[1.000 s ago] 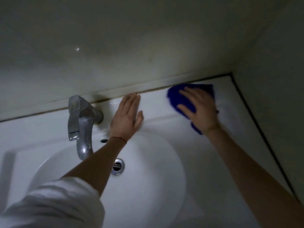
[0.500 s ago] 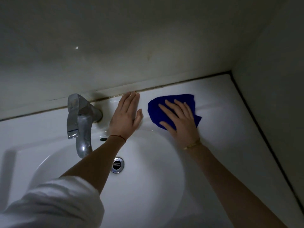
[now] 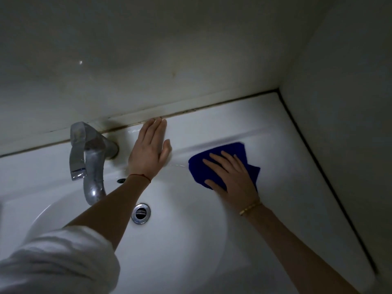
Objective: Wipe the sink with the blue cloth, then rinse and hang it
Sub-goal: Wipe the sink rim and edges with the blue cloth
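The blue cloth (image 3: pixel 230 152) lies on the white sink's (image 3: pixel 292 175) flat ledge, right of the basin's back rim. My right hand (image 3: pixel 233 179) presses flat on the cloth with fingers spread, covering its near part. My left hand (image 3: pixel 148 153) rests palm down, fingers together, on the back ledge between the tap and the cloth, holding nothing. A thin streak of water shows on the ledge between the two hands.
A chrome tap (image 3: pixel 89 158) stands at the back left, its spout reaching over the basin. The drain (image 3: pixel 140 213) sits in the basin bottom, with an overflow hole (image 3: pixel 121 180) behind it. Walls (image 3: pixel 350 124) close the sink in at the back and right, with dark sealant along the joints.
My right hand slid the cloth from the far right corner leftwards along the ledge, then back a little right and toward me. My left hand stayed planted.
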